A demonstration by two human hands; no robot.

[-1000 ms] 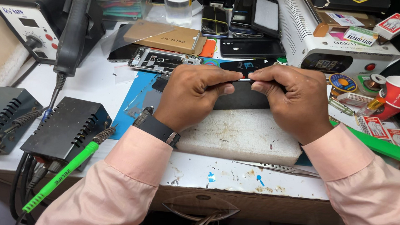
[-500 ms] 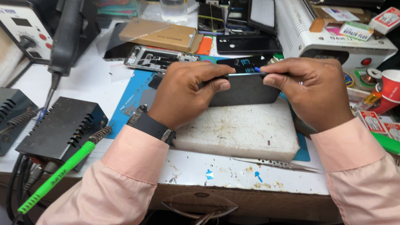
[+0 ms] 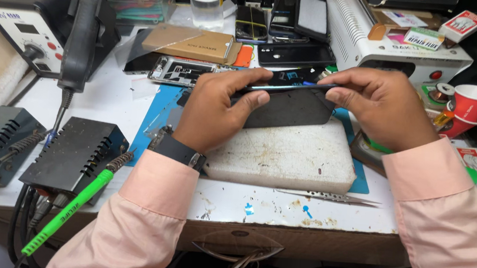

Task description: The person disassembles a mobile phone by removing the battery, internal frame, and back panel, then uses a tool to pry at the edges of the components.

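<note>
Both forearms enter from the bottom edge and converge toward the centre, each covered by a pink sleeve down to the wrist. The left wrist carries a dark watch (image 3: 178, 150).

The left hand (image 3: 214, 112) is palm-down, knuckles toward the camera, fingers curled forward; its thumb extends to the right and its fingertips (image 3: 259, 99) are flexed in a pinch.

The right hand (image 3: 387, 107) is palm-down and angled left, wrist raised, with thumb and forefinger extended toward the left hand and closed in a pinch. The remaining fingers are folded beneath.
</note>
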